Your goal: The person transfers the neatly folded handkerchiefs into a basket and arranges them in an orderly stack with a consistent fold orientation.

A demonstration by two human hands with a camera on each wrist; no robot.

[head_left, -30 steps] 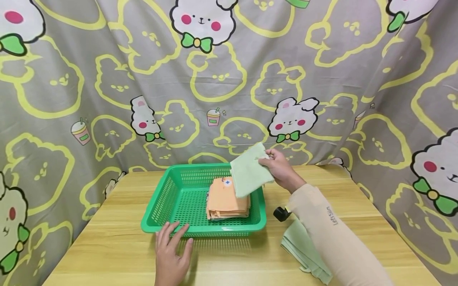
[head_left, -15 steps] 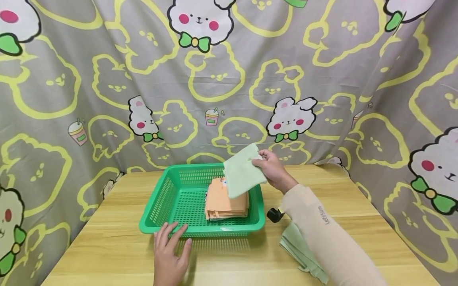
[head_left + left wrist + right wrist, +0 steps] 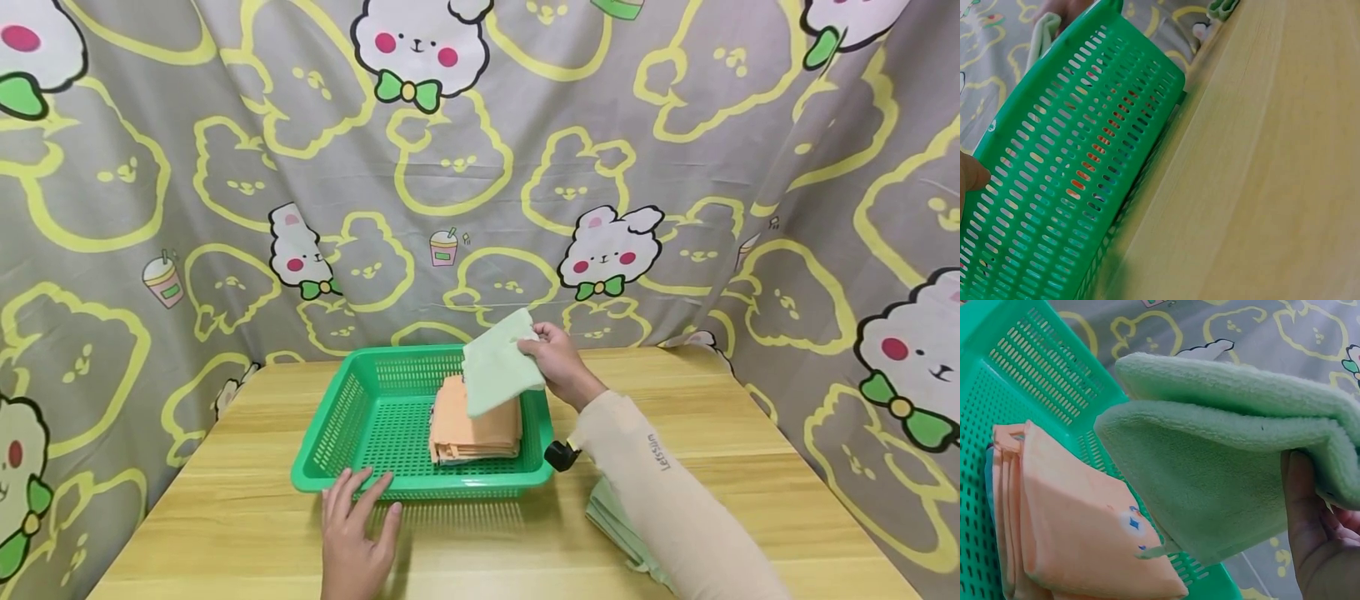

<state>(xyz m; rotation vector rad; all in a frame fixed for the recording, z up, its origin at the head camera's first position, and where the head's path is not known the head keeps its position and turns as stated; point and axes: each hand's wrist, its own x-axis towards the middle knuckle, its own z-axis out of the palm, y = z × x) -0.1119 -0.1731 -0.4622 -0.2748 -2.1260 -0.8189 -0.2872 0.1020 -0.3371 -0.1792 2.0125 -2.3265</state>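
A green slotted basket (image 3: 352,417) sits on the wooden table and holds a stack of folded orange cloths (image 3: 472,429) on its right side. My right hand (image 3: 551,362) grips a folded light green towel (image 3: 495,371) and holds it in the air above the orange stack (image 3: 1079,531); the towel (image 3: 1222,475) fills the right wrist view. My left hand (image 3: 358,525) rests flat on the table with straight fingers touching the basket's near rim. In the left wrist view only a fingertip (image 3: 969,178) shows against the basket wall (image 3: 1066,175).
More folded green cloth (image 3: 618,521) lies on the table at the right, partly hidden by my right forearm. A small black wrist camera (image 3: 558,456) shows by the basket's right corner. A cartoon-print curtain (image 3: 480,167) closes off the back and sides.
My right hand has carried the green towel leftward and slightly down, further over the orange stack. The left hand has stayed put.
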